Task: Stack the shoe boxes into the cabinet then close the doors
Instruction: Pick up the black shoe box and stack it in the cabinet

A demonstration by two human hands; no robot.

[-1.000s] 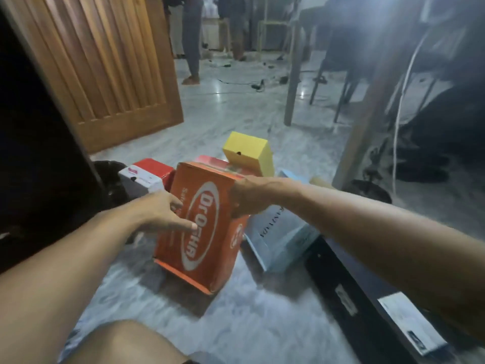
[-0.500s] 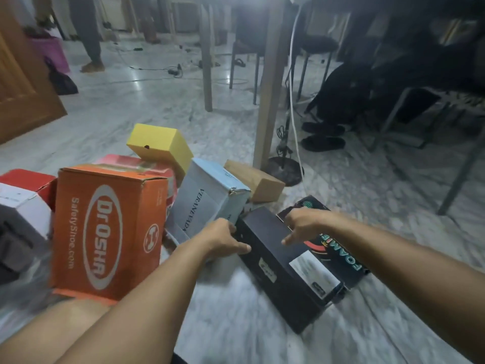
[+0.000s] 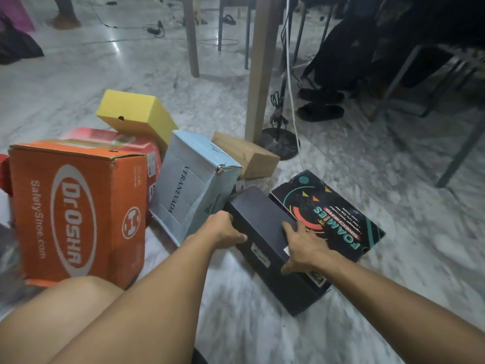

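A plain black shoe box (image 3: 262,227) lies on the marble floor in front of me. My left hand (image 3: 223,229) grips its left side and my right hand (image 3: 301,248) presses on its top and right edge. Beside it on the right lies a black box with colourful print (image 3: 338,206). To the left stand a tilted pale blue box (image 3: 194,185), an upright orange box (image 3: 76,206), a red box (image 3: 105,135), a yellow box (image 3: 136,114) and a brown box (image 3: 246,153). The cabinet is out of view.
A wooden table leg (image 3: 259,67) and a round black stand base (image 3: 278,143) with a white cable stand just behind the boxes. Chair legs and a seated person's sandalled feet (image 3: 320,109) are at the back right. My bare knee (image 3: 86,290) is at the lower left.
My hands left the orange box and moved right to the plain black box, then closed on its sides. The view swung right, and the wooden cabinet door went out of frame.
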